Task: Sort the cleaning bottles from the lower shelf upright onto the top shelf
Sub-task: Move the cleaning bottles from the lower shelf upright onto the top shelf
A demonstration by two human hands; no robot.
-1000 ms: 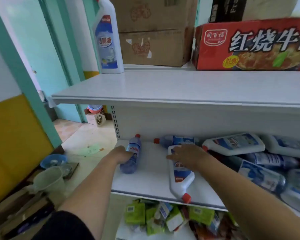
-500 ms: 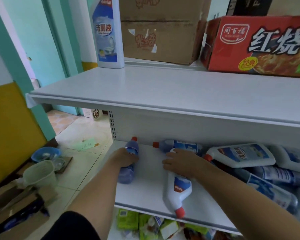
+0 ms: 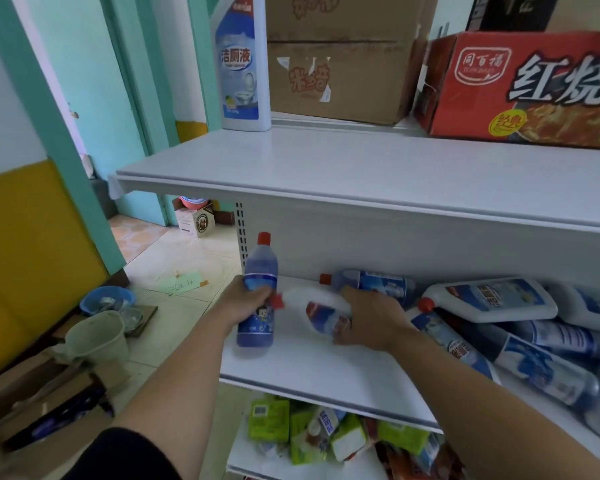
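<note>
My left hand (image 3: 245,301) grips a clear blue bottle (image 3: 258,296) with a red cap, held nearly upright at the left end of the lower shelf (image 3: 323,368). My right hand (image 3: 368,318) is closed on a white bottle (image 3: 321,311) that is lifted and turned, its red cap pointing left. Behind it a blue bottle (image 3: 374,284) lies on its side. Several more bottles (image 3: 489,299) lie piled to the right. One tall white bottle (image 3: 243,64) stands upright at the back left of the top shelf (image 3: 361,168).
Brown cardboard boxes (image 3: 336,57) and a red carton (image 3: 530,88) fill the back of the top shelf. Green packets (image 3: 302,434) lie on the shelf below. On the floor at the left are a beige pitcher (image 3: 96,337), a blue bowl (image 3: 106,299) and boxes.
My left hand has lifted the blue bottle from lying flat to nearly upright. My right hand has picked up the white bottle and swung its cap from the front edge to the left.
</note>
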